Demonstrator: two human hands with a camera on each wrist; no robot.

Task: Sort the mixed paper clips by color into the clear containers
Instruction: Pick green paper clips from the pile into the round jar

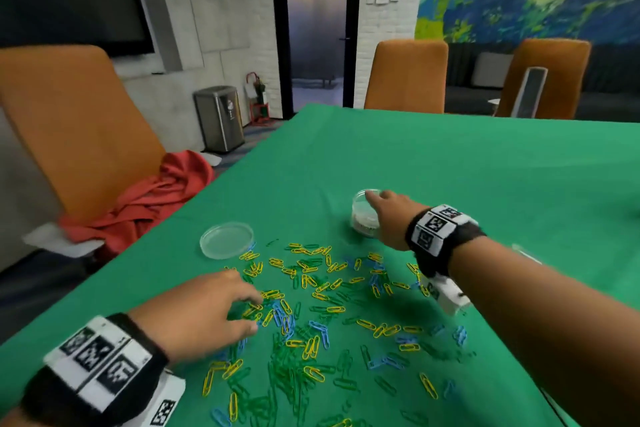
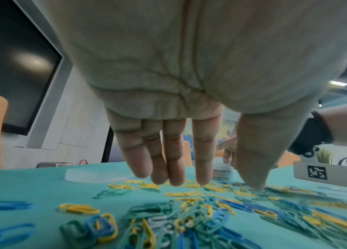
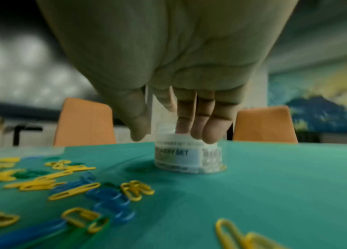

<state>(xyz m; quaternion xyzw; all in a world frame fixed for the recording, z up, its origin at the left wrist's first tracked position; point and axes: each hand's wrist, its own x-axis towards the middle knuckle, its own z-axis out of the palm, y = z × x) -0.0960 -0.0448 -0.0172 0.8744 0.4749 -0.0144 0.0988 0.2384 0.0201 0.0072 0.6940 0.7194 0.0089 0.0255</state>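
Now right hand (image 1: 389, 218) over clear container (image 1: 363, 218); left hand (image 1: 204, 312) over paper clips (image 1: 311, 315).

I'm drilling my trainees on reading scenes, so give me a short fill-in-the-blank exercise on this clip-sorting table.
1. The right hand reaches over the open top of the clear ____ with a printed label.
2. The loose paper clips are yellow, blue and ____.
3. The left hand hovers with straight fingers over the ____.
4. The flat clear lid lies on the ____ tablecloth.

Missing words: jar; green; paper clips; green
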